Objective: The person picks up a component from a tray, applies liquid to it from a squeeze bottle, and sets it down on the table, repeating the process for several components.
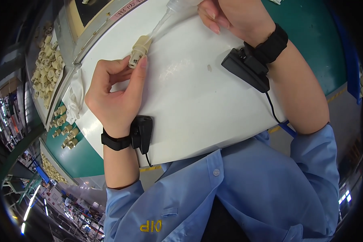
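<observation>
One cream stepped cylindrical fitting point(140, 50), pinched in our left hand point(119, 90); one translucent nozzle bottle point(176, 6), apparently gripped in our right hand point(230, 18); both best held steadily aligned.

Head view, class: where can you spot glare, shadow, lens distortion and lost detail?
In the head view, pale glare streaks the white tabletop; soft shadow lies beside the left hand; the tabletop's front edge bows; corners fall black; the cluttered background at far left is too small to read.

Crumpled white cloth point(75, 99), green tabletop point(320, 48)
</observation>
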The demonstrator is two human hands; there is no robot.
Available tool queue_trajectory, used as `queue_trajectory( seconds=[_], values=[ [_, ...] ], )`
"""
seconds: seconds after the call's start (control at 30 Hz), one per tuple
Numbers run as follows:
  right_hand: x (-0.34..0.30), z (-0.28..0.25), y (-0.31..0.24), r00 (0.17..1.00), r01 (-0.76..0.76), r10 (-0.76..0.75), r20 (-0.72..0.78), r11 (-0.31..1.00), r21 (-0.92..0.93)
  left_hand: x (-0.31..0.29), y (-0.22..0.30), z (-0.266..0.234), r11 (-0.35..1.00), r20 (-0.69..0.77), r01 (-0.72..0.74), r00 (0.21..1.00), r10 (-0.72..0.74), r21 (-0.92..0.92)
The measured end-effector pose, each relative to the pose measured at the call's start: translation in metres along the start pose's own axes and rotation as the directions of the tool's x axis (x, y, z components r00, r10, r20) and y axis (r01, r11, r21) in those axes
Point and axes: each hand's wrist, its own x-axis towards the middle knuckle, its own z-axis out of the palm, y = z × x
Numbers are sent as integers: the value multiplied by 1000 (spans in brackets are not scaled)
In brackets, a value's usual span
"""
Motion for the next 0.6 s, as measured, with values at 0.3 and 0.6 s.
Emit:
queue_trajectory(
  seconds=[0.3, 0.6],
  values=[
    [1, -2, -2, 999, -12, 13, 29, 1000, -16, 1, 5, 1, 998, 5, 64, 998, -64, -28],
    [0, -3, 0, 996, 38, -36, 76, 999, -16, 3, 5, 1, 986, -9, 134, 991, -135, -99]
  ],
)
